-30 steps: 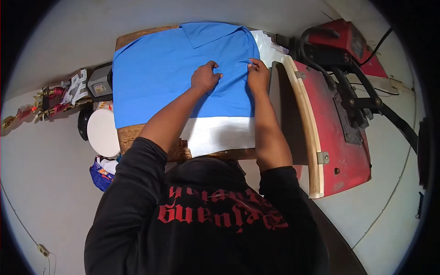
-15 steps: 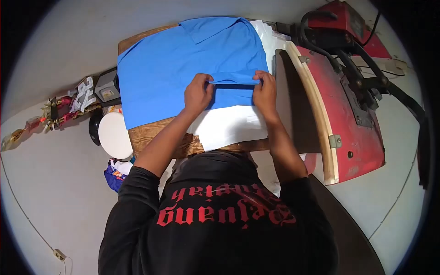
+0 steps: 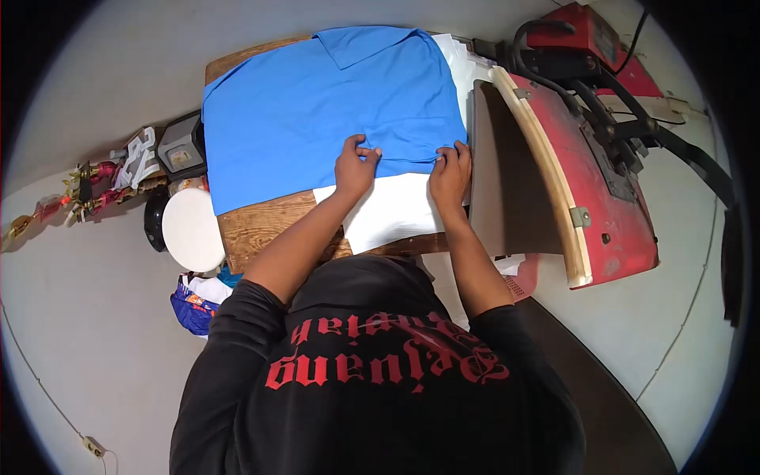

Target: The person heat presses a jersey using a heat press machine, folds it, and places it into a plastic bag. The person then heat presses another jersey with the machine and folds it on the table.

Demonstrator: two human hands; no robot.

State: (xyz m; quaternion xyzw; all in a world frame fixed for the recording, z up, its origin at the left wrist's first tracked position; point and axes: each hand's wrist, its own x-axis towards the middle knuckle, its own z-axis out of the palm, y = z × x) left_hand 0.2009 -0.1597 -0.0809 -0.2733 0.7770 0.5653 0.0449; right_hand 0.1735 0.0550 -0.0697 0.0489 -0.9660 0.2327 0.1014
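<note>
A blue shirt (image 3: 301,119) lies spread over a wooden table, its collar flap (image 3: 360,47) at the far edge. My left hand (image 3: 358,166) is at the shirt's near edge, fingers bent and thumb against the cloth, gripping it. To its right, my right hand (image 3: 451,176) pinches the same edge near the corner. Between the two hands a folded strip of the cloth lies nearly flat. White paper (image 3: 388,210) sticks out from beneath the shirt, under my wrists.
Close on the right stands a red heat press (image 3: 609,206) with a wood-edged plate and black arms. The wooden table (image 3: 265,226) shows at the near left. Beyond its left side are a round white stool top (image 3: 192,229), a floodlight (image 3: 182,146) and trophies (image 3: 87,186).
The cloth edge held raised between my hands has come down onto the shirt. My left hand has shifted slightly right, and both hands sit a little lower.
</note>
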